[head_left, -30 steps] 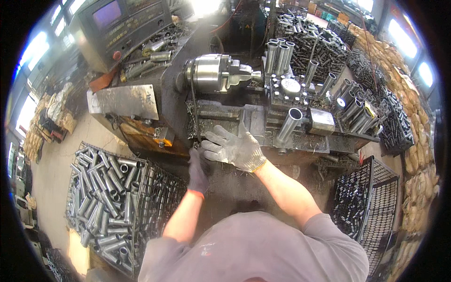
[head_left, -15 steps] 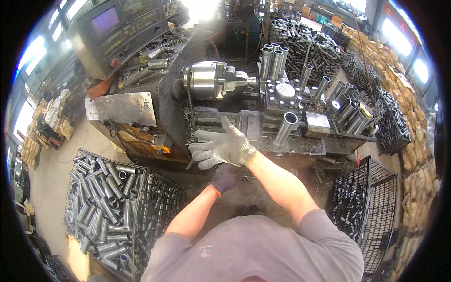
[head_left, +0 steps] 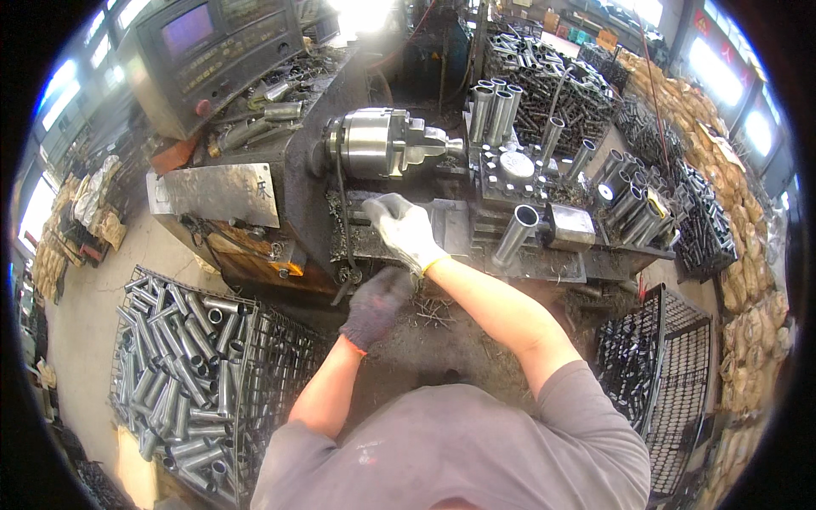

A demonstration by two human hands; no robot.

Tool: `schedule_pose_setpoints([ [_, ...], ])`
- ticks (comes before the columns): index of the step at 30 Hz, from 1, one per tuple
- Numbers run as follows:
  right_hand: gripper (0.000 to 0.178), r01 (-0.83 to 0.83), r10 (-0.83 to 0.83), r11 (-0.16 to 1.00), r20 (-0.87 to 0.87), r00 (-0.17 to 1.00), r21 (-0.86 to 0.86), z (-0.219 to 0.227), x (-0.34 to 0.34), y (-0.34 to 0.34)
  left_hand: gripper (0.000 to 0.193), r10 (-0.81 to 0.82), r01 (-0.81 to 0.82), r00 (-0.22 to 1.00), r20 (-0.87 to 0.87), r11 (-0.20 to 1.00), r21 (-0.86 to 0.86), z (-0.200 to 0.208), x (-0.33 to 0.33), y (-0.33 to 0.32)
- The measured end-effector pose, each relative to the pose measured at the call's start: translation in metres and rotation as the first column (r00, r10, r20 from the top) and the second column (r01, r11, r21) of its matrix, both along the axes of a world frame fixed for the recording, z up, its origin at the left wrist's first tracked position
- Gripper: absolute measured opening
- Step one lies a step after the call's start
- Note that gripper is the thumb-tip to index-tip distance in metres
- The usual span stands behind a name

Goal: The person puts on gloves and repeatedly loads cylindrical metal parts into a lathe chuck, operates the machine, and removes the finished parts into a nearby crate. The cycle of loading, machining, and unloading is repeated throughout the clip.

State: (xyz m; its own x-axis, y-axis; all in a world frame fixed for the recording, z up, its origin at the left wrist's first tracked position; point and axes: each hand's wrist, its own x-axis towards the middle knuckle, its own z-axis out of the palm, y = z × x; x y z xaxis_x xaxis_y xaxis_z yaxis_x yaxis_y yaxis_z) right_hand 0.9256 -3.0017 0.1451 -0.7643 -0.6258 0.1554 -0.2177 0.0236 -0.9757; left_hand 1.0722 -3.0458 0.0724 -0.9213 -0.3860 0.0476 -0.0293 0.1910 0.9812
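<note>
"Well, how are your hands sitting?"

"Your right hand [head_left: 405,228], wearing the pale glove [head_left: 423,257], is showing its back, its fingers bending inward. Whether it is closing fully, or gripping anything, I cannot tell. It is covering part of the machine bed's [head_left: 450,223] front edge, below the chuck [head_left: 372,143]."

"And your left?"

"Your left hand [head_left: 382,296] is blurring. It is lying just below the right, in the dark glove [head_left: 360,330], partly curled, with its fingertips near the pale glove's lower edge. I cannot tell whether they are pinching that edge or only resting beside it."

"What else is standing near you?"

"To the right of your right hand, an upright steel tube [head_left: 515,238] is standing by the bed's front edge. More tubes [head_left: 507,115] are standing at the tool block's [head_left: 503,189] far edge. On your left, loose tubes [head_left: 180,370] are filling the wire basket [head_left: 276,353], some of them lying against its right edge."
</note>
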Motion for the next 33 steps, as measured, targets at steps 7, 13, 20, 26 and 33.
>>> schedule_pose_setpoints([
  [7, 0.044, -0.075, 0.076, 0.996, -0.021, 0.997, 0.057, 0.019, -0.003, -0.030, 0.037, 0.089, -0.073, 0.992, -0.095, 0.984, 0.161, 0.041, -0.007, -0.001],
  [13, 0.073, -0.516, 0.541, 0.817, 0.033, 0.841, -0.257, 0.053, -0.020, -0.050, 0.030, 0.043, -0.021, 0.984, -0.174, 0.992, 0.125, 0.025, -0.020, 0.008],
  [20, 0.046, -0.025, 0.215, 0.951, -0.604, 0.768, 0.308, 0.156, -0.141, 0.016, 0.024, 0.816, -0.746, 0.573, 0.077, 0.480, 0.461, -0.097, 0.020, -0.099],
  [26, 0.051, 0.203, 0.583, 0.636, -0.636, 0.505, 0.744, 0.148, -0.314, 0.062, 0.054, 0.770, -0.593, 0.602, 0.211, 0.254, 0.764, -0.165, 0.058, -0.193],
  [33, 0.077, -0.153, 0.804, 0.218, -0.088, 0.588, 0.964, 0.022, -0.418, -0.037, 0.040, 0.711, -0.740, 0.659, -0.246, 0.554, -0.382, -0.062, -0.130, -0.091],
])
